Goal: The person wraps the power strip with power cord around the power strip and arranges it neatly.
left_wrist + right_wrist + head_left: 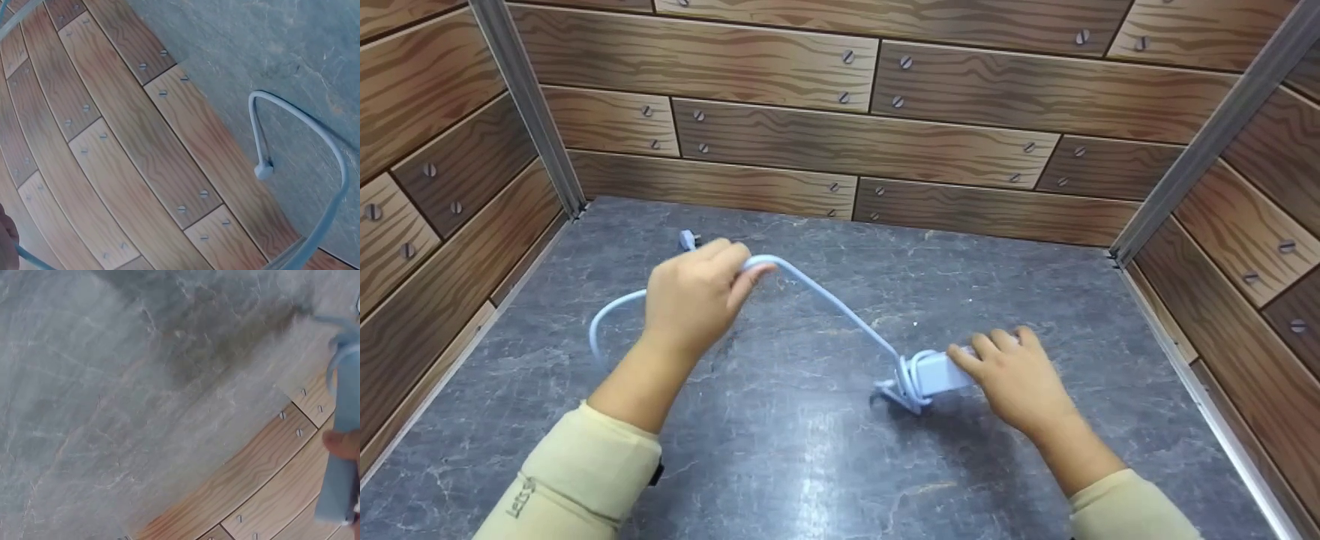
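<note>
A pale power strip (941, 373) is gripped by my right hand (1020, 382), its long flat body running under the fingers. In the right wrist view the thumb (342, 444) lies across the strip (340, 489). Loops of its cord (913, 379) wrap the left end. From there the cord (840, 304) rises taut to my left hand (690, 292), which grips it between thumb and curled fingers. Beyond the left hand a loose length of cord (607, 311) bends in an arc. The plug (688, 240) shows just past the left knuckles, its prongs pointing right.
A dark grey marbled tabletop (795, 427) lies under both hands. Wood-plank-patterned panels (780, 135) enclose it at the back and both sides. Metal posts (529, 105) stand in the back corners.
</note>
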`<state>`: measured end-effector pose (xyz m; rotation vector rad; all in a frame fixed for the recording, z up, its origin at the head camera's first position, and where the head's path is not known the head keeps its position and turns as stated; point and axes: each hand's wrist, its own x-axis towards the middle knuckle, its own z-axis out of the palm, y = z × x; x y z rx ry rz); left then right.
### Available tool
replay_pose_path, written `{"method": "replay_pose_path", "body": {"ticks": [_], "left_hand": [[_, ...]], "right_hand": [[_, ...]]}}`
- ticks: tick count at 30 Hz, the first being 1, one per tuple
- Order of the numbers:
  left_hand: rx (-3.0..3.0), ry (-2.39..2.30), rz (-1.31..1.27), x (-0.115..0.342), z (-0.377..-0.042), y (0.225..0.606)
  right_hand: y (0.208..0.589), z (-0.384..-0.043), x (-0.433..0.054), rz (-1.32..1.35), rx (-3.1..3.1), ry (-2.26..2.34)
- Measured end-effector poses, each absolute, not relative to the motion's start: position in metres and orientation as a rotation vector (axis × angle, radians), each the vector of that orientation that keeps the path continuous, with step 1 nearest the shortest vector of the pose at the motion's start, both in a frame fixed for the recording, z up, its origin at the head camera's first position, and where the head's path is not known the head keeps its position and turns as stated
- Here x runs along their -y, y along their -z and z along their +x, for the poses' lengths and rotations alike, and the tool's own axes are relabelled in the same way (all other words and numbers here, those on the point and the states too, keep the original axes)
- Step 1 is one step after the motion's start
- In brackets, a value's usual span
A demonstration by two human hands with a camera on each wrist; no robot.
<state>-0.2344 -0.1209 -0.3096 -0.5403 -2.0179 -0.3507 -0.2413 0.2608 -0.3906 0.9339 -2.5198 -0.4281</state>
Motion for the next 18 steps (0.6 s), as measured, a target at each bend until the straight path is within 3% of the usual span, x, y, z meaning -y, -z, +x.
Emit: {"method": "replay_pose_path", "body": {"ticks": [9, 18], "left_hand": [[2.201, 0.414, -0.308, 0.126, -0.254, 0.306], [2.374, 0.461, -0.066, 0.132, -0.273, 0.313]], "right_hand": [[0.373, -0.237, -0.255, 1.294, 2.417, 0.265], [0.356, -0.222, -0.235, 1.472, 2.405, 0.028]]}}
